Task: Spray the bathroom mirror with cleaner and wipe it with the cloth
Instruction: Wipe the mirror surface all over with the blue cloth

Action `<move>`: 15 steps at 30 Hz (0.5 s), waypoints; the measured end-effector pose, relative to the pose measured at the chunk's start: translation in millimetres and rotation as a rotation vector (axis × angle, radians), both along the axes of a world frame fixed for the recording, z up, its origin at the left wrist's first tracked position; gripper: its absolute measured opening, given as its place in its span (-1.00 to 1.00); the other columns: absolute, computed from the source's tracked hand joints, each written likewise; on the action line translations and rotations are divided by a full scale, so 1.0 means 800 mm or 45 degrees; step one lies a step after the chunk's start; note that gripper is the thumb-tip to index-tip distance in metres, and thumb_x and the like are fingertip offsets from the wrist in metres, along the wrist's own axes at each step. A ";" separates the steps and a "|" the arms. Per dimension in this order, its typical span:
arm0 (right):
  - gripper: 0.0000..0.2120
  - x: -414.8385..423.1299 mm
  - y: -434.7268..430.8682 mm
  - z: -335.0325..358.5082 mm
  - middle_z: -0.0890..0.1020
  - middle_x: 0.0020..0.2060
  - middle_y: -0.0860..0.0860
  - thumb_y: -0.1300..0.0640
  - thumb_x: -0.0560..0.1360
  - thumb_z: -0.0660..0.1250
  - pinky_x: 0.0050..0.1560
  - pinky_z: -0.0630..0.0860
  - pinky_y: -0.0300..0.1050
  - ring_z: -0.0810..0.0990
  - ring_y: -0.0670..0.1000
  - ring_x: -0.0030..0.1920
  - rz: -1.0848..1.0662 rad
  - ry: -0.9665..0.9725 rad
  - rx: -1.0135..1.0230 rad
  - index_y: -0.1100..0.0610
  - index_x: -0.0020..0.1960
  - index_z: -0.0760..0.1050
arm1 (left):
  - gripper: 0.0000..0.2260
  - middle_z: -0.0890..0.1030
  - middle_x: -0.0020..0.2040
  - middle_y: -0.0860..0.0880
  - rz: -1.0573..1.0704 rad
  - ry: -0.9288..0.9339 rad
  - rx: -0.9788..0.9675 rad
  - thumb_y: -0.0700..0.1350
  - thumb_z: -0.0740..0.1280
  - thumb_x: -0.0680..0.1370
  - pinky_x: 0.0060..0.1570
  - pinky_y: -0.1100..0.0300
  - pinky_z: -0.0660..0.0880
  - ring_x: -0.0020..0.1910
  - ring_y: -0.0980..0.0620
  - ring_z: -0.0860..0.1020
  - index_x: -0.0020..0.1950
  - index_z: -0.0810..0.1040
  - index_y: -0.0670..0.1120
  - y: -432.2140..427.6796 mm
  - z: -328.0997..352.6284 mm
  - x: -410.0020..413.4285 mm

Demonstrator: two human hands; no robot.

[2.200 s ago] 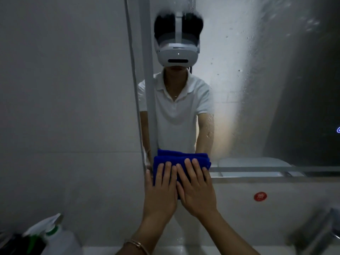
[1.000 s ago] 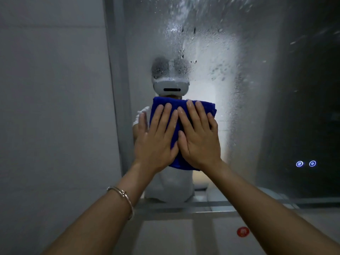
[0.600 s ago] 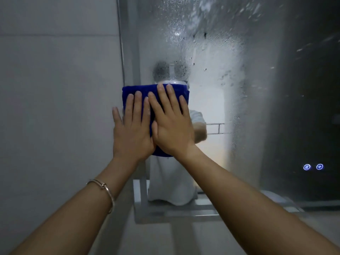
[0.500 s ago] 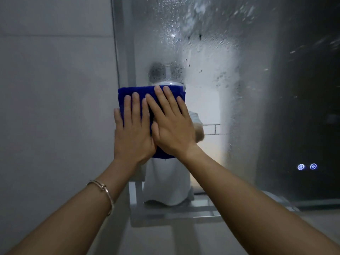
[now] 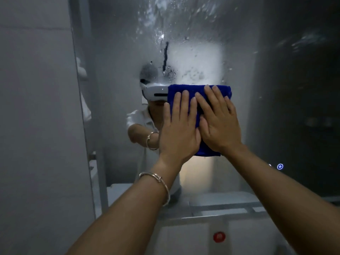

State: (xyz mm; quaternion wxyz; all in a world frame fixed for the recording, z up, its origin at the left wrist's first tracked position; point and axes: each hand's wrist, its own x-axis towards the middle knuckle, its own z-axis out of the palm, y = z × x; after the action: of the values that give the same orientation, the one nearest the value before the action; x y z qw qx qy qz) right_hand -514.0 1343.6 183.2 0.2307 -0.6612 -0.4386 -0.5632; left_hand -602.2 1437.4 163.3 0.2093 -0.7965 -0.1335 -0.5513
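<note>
A folded blue cloth [image 5: 200,91] lies flat against the bathroom mirror [image 5: 257,80] at about head height. My left hand [image 5: 179,129] presses its left half with straight fingers. Beside it my right hand [image 5: 219,122] presses the right half, thumb touching the left hand. Foam and droplets of cleaner cover the glass above the cloth, with a dark streak running down through them. The spray bottle is out of view.
A grey tiled wall [image 5: 36,126] fills the left side, up to the mirror's left edge. Below the mirror is a white ledge with a red round sticker [image 5: 219,237]. Small lit touch icons [image 5: 279,166] glow on the glass at lower right.
Both hands have slid the cloth to the right across the glass, from the mirror's left edge to its middle, staying at about the same height. Earlier they brought it up from the bottom edge.
</note>
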 end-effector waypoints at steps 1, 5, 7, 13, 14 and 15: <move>-0.47 0.001 0.002 -0.001 0.26 0.47 0.11 0.09 0.51 0.05 0.47 -0.09 -0.04 0.10 0.05 0.49 0.019 -0.004 0.019 0.11 0.48 0.24 | -0.43 0.07 0.51 -0.22 0.000 -0.004 0.014 0.03 -0.02 0.58 0.45 -0.13 0.05 0.50 -0.19 0.03 0.51 -0.05 -0.21 0.003 -0.002 0.000; -0.48 -0.004 0.014 -0.006 0.29 0.46 0.11 0.09 0.50 0.06 0.45 -0.02 0.03 0.14 0.07 0.48 0.073 0.010 0.115 0.10 0.46 0.26 | -0.45 0.12 0.51 -0.23 -0.033 -0.009 0.099 0.02 0.01 0.58 0.44 -0.12 0.13 0.50 -0.18 0.08 0.51 0.01 -0.21 0.015 -0.006 -0.006; -0.48 -0.004 0.014 -0.007 0.29 0.46 0.10 0.08 0.50 0.07 0.45 -0.03 0.01 0.14 0.07 0.48 0.093 0.018 0.128 0.10 0.46 0.27 | -0.45 0.12 0.51 -0.23 -0.069 -0.003 0.097 0.01 0.02 0.58 0.43 -0.12 0.13 0.50 -0.17 0.07 0.51 0.04 -0.21 0.017 -0.005 -0.008; -0.45 -0.014 0.003 -0.003 0.26 0.47 0.12 0.13 0.48 0.07 0.46 -0.05 0.02 0.13 0.11 0.49 -0.022 0.025 0.014 0.10 0.48 0.24 | -0.48 0.20 0.49 -0.20 -0.059 0.082 0.178 0.01 0.02 0.56 0.39 -0.26 0.09 0.48 -0.14 0.13 0.49 0.15 -0.17 0.026 0.004 -0.028; -0.45 -0.018 0.002 -0.002 0.26 0.47 0.14 0.13 0.48 0.05 0.45 -0.02 0.05 0.14 0.14 0.48 -0.053 0.025 -0.018 0.11 0.48 0.24 | -0.50 0.26 0.47 -0.21 -0.048 0.069 0.210 0.00 0.05 0.55 0.39 -0.27 0.10 0.46 -0.15 0.18 0.46 0.21 -0.18 0.027 0.009 -0.031; -0.45 -0.022 0.000 -0.001 0.27 0.47 0.15 0.12 0.49 0.04 0.44 0.00 0.08 0.16 0.16 0.48 -0.074 0.038 -0.038 0.11 0.48 0.24 | -0.52 0.31 0.43 -0.21 -0.031 0.050 0.247 -0.01 0.07 0.55 0.38 -0.26 0.10 0.43 -0.15 0.21 0.42 0.25 -0.19 0.027 0.016 -0.032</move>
State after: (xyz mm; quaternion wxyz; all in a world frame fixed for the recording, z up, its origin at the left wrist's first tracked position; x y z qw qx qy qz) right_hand -531.9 1343.9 182.7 0.2108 -0.6854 -0.4242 -0.5531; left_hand -627.7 1459.2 175.8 0.2814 -0.7848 -0.0658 -0.5483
